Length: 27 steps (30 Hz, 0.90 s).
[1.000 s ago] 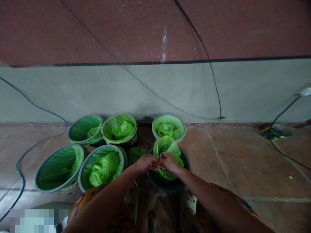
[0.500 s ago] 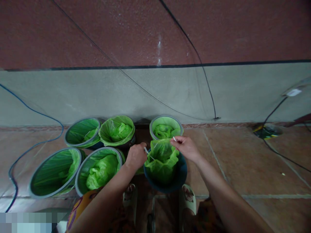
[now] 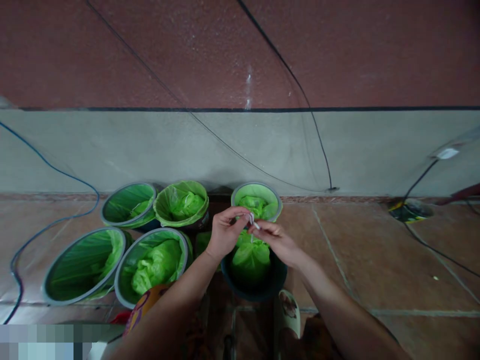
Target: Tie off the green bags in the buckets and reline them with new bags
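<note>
Markings: yellow patches on a black object [image 3: 410, 211] on the floor at far right, beside the wall, too small to read; pale marks on the dark outer side of the back-row middle bin [image 3: 181, 220], likewise illegible.

Hands: left hand [image 3: 227, 232], thumb and fingers pinched on a white cord [image 3: 251, 218]; right hand [image 3: 278, 241], fingertips clamped on the same cord, just beside the left.

Green bag [image 3: 251, 262]: gathered beneath the hands, its lower part inside a dark blue tub [image 3: 254, 296] between the person's feet.

Surroundings: grey-rimmed bin [image 3: 279, 201] directly behind the tub, green-lined, partly covered by the hands; further green-lined bins grouped at left; a green item [image 3: 202, 244] beside the tub, partly hidden by the left hand; blue cable [image 3: 56, 219] looping over the tiles at left; black cable [image 3: 288, 70] hanging down the wall.
</note>
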Each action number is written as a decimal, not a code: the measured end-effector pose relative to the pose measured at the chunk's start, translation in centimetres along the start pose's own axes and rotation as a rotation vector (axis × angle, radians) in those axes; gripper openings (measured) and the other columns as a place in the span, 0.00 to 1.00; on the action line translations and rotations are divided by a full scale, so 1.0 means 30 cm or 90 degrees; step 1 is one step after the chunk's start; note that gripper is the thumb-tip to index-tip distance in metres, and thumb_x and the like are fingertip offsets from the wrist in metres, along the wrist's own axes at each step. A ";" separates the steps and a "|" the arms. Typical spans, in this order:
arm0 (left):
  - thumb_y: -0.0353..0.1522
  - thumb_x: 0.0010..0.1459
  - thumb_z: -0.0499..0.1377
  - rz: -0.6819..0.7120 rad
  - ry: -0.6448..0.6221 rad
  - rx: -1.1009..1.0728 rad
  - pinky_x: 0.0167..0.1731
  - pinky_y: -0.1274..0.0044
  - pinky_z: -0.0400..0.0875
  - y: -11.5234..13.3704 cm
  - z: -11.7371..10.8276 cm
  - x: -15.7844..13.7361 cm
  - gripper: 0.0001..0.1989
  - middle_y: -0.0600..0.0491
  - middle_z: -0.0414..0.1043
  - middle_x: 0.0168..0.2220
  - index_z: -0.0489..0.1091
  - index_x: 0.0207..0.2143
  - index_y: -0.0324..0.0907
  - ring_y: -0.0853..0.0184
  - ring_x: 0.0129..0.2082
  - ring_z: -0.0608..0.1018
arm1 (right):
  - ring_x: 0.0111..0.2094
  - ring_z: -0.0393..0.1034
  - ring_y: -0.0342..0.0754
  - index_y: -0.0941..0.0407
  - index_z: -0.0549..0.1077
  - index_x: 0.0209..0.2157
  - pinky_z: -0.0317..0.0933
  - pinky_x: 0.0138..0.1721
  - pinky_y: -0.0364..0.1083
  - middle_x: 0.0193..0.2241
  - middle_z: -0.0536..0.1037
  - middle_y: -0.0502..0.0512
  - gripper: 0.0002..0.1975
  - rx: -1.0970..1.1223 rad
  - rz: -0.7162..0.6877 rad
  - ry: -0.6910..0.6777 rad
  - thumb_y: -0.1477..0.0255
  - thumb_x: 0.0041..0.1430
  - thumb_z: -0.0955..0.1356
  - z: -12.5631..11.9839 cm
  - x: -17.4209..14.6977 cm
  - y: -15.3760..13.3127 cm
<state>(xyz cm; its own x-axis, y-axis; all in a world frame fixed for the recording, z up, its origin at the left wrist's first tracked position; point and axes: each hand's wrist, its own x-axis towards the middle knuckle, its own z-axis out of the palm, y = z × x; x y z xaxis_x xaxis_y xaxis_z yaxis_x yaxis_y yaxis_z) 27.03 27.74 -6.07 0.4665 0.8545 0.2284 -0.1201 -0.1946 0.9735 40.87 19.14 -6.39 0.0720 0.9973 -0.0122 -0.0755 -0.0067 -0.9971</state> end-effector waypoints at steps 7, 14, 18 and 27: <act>0.32 0.57 0.55 -0.195 -0.014 -0.004 0.38 0.75 0.71 -0.148 0.025 -0.019 0.15 0.50 0.78 0.35 0.71 0.46 0.38 0.68 0.33 0.78 | 0.36 0.71 0.45 0.55 0.79 0.33 0.62 0.46 0.47 0.31 0.78 0.52 0.14 0.151 0.059 0.073 0.58 0.53 0.71 0.004 0.012 0.022; 0.34 0.56 0.55 -0.177 -0.277 0.215 0.32 0.77 0.65 -0.216 0.081 -0.134 0.11 0.54 0.73 0.24 0.75 0.27 0.39 0.68 0.27 0.72 | 0.40 0.73 0.48 0.54 0.78 0.32 0.62 0.51 0.52 0.34 0.79 0.53 0.12 0.232 0.032 0.165 0.60 0.50 0.73 -0.040 0.036 0.011; 0.34 0.56 0.52 -0.251 -0.098 0.120 0.33 0.77 0.65 -0.243 0.080 -0.115 0.13 0.51 0.74 0.26 0.72 0.24 0.38 0.68 0.28 0.73 | 0.42 0.72 0.51 0.54 0.79 0.36 0.63 0.48 0.50 0.38 0.79 0.55 0.16 -0.118 -0.060 0.263 0.58 0.56 0.68 -0.084 0.024 0.014; 0.35 0.55 0.55 -0.268 -0.129 0.136 0.22 0.80 0.56 -0.255 0.094 -0.094 0.12 0.58 0.63 0.17 0.73 0.26 0.39 0.74 0.18 0.63 | 0.24 0.68 0.43 0.55 0.78 0.41 0.62 0.26 0.42 0.27 0.78 0.52 0.19 -0.224 -0.010 0.052 0.57 0.61 0.63 -0.058 -0.009 -0.010</act>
<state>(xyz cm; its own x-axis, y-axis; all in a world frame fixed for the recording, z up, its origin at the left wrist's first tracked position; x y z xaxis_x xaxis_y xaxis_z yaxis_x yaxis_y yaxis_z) 29.10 25.47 -14.12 0.5984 0.7742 -0.2063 0.2868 0.0334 0.9574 42.61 18.74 -6.21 0.1508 0.9885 0.0111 0.2724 -0.0307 -0.9617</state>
